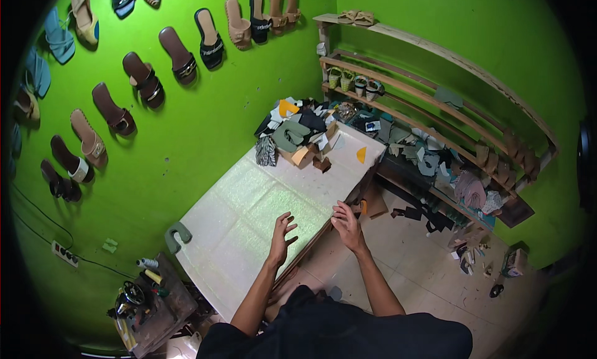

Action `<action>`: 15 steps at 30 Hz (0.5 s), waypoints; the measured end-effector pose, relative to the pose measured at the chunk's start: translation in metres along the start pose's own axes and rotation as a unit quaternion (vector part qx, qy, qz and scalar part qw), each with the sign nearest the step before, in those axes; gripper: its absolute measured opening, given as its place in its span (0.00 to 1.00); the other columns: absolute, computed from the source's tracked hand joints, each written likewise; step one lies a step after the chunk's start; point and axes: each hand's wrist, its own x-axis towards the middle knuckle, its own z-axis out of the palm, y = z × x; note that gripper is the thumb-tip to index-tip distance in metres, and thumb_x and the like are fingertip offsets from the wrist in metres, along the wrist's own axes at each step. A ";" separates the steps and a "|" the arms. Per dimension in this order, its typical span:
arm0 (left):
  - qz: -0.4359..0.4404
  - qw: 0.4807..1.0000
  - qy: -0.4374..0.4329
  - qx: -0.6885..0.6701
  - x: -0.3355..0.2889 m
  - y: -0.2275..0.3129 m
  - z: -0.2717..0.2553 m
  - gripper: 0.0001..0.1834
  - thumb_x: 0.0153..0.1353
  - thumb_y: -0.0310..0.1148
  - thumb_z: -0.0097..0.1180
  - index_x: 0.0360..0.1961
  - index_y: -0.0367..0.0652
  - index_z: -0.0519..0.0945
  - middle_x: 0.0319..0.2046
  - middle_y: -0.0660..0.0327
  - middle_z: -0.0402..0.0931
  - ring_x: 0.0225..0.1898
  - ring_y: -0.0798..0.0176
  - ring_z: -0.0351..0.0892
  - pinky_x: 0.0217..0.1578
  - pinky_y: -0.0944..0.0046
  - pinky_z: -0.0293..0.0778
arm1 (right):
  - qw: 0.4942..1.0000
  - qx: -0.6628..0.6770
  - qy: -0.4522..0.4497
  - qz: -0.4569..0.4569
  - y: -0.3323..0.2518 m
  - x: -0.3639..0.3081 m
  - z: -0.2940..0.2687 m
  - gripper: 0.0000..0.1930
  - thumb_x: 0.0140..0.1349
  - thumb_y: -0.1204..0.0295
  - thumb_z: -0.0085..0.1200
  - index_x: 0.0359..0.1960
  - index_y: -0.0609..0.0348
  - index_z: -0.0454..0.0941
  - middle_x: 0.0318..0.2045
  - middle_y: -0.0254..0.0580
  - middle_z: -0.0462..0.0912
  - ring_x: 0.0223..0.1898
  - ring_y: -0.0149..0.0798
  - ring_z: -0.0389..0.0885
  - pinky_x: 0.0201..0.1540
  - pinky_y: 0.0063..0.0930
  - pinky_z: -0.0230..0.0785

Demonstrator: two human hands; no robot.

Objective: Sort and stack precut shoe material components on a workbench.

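Both of my hands are raised in front of me, apart from each other and holding nothing that I can see. My left hand (pixel 283 236) hovers over the near edge of a table with a pale, shiny cover (pixel 230 216), its fingers curved and spread. Past the table's right edge, my right hand (pixel 347 225) is lifted above the floor with fingers loosely bent and apart. A heap of fabric and leather scraps (pixel 291 134) lies at the table's far end, with a yellow scrap (pixel 361 155) to its right.
Sandals (pixel 178 55) hang in rows on the green wall. A wooden rack (pixel 429 92) with shoes and scraps stands at the right. A sewing machine (pixel 134 294) is at the lower left, near a power strip (pixel 64 253). Scraps and bits litter the tiled floor (pixel 404 259).
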 end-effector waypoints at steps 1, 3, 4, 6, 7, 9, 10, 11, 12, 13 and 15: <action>0.004 1.000 -0.001 0.012 0.006 0.000 0.007 0.36 0.68 0.63 0.43 0.69 0.52 0.62 0.68 0.52 0.60 0.64 0.52 0.63 0.61 0.35 0.61 | 1.000 0.002 0.002 -0.007 0.002 0.006 -0.008 0.32 0.67 0.66 0.56 0.69 0.63 0.60 0.60 0.54 0.74 0.57 0.44 0.76 0.60 0.38 0.71; 0.005 1.000 0.001 0.013 0.020 -0.001 0.018 0.37 0.67 0.63 0.44 0.69 0.52 0.61 0.68 0.52 0.60 0.64 0.52 0.64 0.60 0.35 0.62 | 1.000 0.006 0.008 0.002 0.008 0.015 -0.018 0.32 0.66 0.65 0.57 0.69 0.63 0.60 0.59 0.54 0.74 0.57 0.44 0.76 0.60 0.38 0.71; 0.001 1.000 0.002 0.010 0.026 -0.003 0.023 0.36 0.67 0.62 0.44 0.69 0.53 0.61 0.68 0.52 0.60 0.63 0.52 0.64 0.61 0.36 0.62 | 1.000 -0.004 0.010 0.005 0.009 0.018 -0.024 0.31 0.67 0.66 0.57 0.68 0.63 0.61 0.58 0.54 0.75 0.57 0.44 0.76 0.60 0.37 0.71; 0.003 1.000 0.003 0.001 0.042 -0.004 0.029 0.33 0.70 0.59 0.41 0.68 0.52 0.61 0.68 0.53 0.60 0.64 0.53 0.65 0.60 0.37 0.63 | 1.000 -0.004 0.003 0.000 0.014 0.035 -0.029 0.31 0.67 0.66 0.57 0.68 0.63 0.61 0.58 0.54 0.75 0.57 0.44 0.76 0.60 0.37 0.71; 0.001 1.000 0.008 0.005 0.047 -0.003 0.033 0.30 0.73 0.56 0.38 0.68 0.52 0.62 0.68 0.54 0.60 0.64 0.53 0.65 0.60 0.38 0.64 | 1.000 -0.004 -0.004 0.002 0.016 0.042 -0.033 0.31 0.67 0.66 0.57 0.68 0.63 0.61 0.58 0.54 0.75 0.56 0.43 0.76 0.60 0.37 0.71; 0.007 1.000 0.012 -0.004 0.062 0.000 0.039 0.32 0.71 0.59 0.41 0.68 0.52 0.62 0.68 0.53 0.60 0.64 0.53 0.65 0.60 0.37 0.63 | 1.000 -0.008 -0.014 -0.004 0.022 0.061 -0.038 0.31 0.67 0.66 0.57 0.68 0.63 0.61 0.57 0.54 0.75 0.55 0.43 0.77 0.59 0.37 0.71; 0.014 1.000 0.015 -0.008 0.070 0.002 0.040 0.35 0.68 0.61 0.43 0.68 0.53 0.62 0.68 0.52 0.60 0.64 0.53 0.64 0.60 0.36 0.62 | 1.000 -0.008 -0.021 -0.012 0.024 0.072 -0.038 0.31 0.67 0.66 0.57 0.68 0.62 0.61 0.57 0.53 0.75 0.55 0.42 0.77 0.58 0.36 0.72; 0.012 1.000 0.018 -0.011 0.079 0.003 0.040 0.35 0.68 0.61 0.43 0.68 0.53 0.62 0.68 0.52 0.60 0.64 0.53 0.64 0.60 0.36 0.62 | 1.000 -0.010 -0.025 -0.009 0.027 0.084 -0.040 0.31 0.67 0.66 0.57 0.68 0.62 0.61 0.57 0.53 0.75 0.55 0.42 0.77 0.58 0.36 0.72; 0.013 1.000 0.020 -0.016 0.088 0.004 0.041 0.35 0.69 0.61 0.43 0.68 0.53 0.62 0.68 0.52 0.60 0.63 0.53 0.64 0.60 0.37 0.62 | 0.999 -0.013 -0.028 -0.014 0.029 0.096 -0.041 0.31 0.67 0.66 0.57 0.68 0.62 0.61 0.56 0.53 0.76 0.54 0.42 0.77 0.58 0.36 0.72; 0.016 0.999 0.023 -0.022 0.098 0.007 0.040 0.35 0.69 0.62 0.43 0.68 0.53 0.62 0.67 0.52 0.60 0.63 0.53 0.65 0.60 0.37 0.62 | 0.999 -0.015 -0.032 -0.021 0.030 0.108 -0.040 0.31 0.67 0.67 0.58 0.68 0.62 0.61 0.56 0.53 0.76 0.54 0.42 0.77 0.57 0.35 0.73; 0.023 0.999 0.023 -0.029 0.118 0.013 0.033 0.35 0.69 0.62 0.42 0.68 0.53 0.62 0.68 0.53 0.60 0.63 0.53 0.65 0.60 0.38 0.62 | 0.999 -0.027 -0.042 -0.013 0.032 0.126 -0.034 0.31 0.66 0.67 0.58 0.68 0.61 0.61 0.55 0.52 0.76 0.53 0.42 0.77 0.57 0.35 0.73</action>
